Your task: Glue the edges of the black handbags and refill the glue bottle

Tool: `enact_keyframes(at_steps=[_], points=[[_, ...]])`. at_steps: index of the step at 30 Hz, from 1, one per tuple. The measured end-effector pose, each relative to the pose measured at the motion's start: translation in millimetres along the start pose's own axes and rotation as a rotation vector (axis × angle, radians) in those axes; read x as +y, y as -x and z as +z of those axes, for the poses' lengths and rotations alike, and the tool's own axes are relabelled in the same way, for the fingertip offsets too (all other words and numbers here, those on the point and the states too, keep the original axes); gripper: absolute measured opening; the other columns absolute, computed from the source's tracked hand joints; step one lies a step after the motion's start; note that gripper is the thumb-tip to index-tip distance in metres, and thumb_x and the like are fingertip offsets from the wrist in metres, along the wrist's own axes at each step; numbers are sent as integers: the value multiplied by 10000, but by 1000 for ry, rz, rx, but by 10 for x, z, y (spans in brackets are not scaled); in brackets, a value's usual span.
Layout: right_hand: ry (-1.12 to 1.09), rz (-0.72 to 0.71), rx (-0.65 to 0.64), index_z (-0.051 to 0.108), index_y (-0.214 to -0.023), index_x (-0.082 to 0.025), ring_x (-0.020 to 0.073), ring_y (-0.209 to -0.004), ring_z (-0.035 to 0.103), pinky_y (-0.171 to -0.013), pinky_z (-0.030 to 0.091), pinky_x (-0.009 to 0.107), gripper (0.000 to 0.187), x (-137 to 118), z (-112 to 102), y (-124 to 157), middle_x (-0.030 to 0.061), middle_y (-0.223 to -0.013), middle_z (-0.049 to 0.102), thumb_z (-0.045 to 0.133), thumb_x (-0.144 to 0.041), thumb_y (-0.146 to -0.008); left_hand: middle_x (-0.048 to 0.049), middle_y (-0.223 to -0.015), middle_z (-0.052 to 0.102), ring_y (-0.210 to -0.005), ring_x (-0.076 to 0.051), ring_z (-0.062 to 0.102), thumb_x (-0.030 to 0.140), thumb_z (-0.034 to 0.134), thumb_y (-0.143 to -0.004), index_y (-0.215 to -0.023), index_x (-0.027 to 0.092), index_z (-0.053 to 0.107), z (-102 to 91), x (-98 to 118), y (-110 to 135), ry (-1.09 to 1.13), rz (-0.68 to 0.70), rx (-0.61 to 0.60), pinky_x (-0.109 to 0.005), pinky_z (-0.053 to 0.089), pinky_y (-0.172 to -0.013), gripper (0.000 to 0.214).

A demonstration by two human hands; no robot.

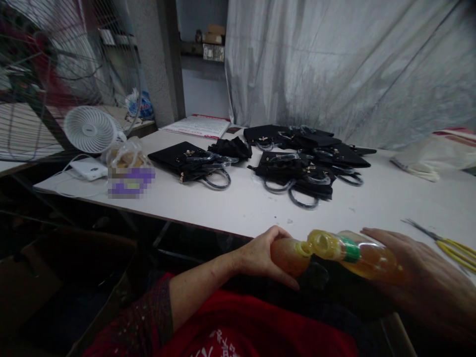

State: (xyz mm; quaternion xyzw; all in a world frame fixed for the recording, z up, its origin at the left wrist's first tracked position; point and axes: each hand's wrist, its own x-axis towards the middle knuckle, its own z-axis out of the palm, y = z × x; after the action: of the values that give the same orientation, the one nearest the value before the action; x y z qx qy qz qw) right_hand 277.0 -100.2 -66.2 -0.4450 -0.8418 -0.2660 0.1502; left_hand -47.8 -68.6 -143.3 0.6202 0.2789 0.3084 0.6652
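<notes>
My left hand (260,255) is wrapped round a small squeeze bottle (286,254) of orange-amber liquid with a yellowish neck. In my right hand (420,265) lies a larger clear bottle (375,260), tipped on its side, with amber liquid inside, a green band and a yellow neck. Its open mouth faces left, right beside the small bottle's neck; whether the two touch I cannot tell. Both bottles are held over the table's front edge. The fingers of my right hand are partly hidden behind the large bottle.
Several black handbags (297,163) with plastic-wrapped handles lie across the white table (230,213). Yellow-handled scissors (451,248) are at the right, a pale cloth bag (439,153) behind them. A white fan (91,130), phone (89,168) and plastic bag (128,153) stand left. An open carton (107,317) is below.
</notes>
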Motion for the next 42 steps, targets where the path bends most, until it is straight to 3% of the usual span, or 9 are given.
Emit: enact_keyframes(at_steps=[3, 7, 18, 29, 42], points=[[78, -126, 25, 529, -1273, -172, 280, -751, 706, -602, 548, 364, 469, 17, -15, -2, 133, -989, 726, 426, -510, -964, -60, -1147, 642, -1066, -271, 617, 288, 1011, -403, -1178, 221, 559, -1, 4, 0, 3, -15, -7, -392, 512, -876, 900], [83, -164, 22, 468, -1374, -146, 316, -879, 699, -698, 555, 400, 513, 67, -16, 41, 166, -1090, 689, 425, -440, -956, -48, -1112, 651, -999, -241, 617, 278, 1010, -401, -1157, 219, 571, -19, 2, 3, 1, -37, -26, -367, 512, -836, 876], [18, -111, 11, 360, -1522, -243, 340, -988, 691, -810, 549, 440, 622, 48, -15, 118, 132, -1213, 667, 492, -394, -933, -43, -1065, 651, -945, -221, 619, 300, 997, -446, -1122, 214, 562, -84, 32, 34, -72, -24, -84, -323, 513, -765, 808], [-22, -142, 45, 270, -1592, -232, 348, -1028, 659, -839, 529, 458, 691, 10, -25, 136, 150, -1220, 641, 509, -349, -954, -30, -1032, 644, -917, -211, 615, 294, 995, -439, -1088, 223, 552, -104, 38, 58, -84, -54, -172, -314, 502, -749, 789], [-8, -151, 119, 304, -1606, -268, 394, -1095, 665, -918, 508, 516, 750, 12, -55, 201, 153, -1320, 649, 613, -284, -922, -37, -1068, 646, -955, -221, 608, 273, 992, -438, -1080, 226, 549, -125, 30, 73, -83, -68, -218, -317, 499, -770, 780]])
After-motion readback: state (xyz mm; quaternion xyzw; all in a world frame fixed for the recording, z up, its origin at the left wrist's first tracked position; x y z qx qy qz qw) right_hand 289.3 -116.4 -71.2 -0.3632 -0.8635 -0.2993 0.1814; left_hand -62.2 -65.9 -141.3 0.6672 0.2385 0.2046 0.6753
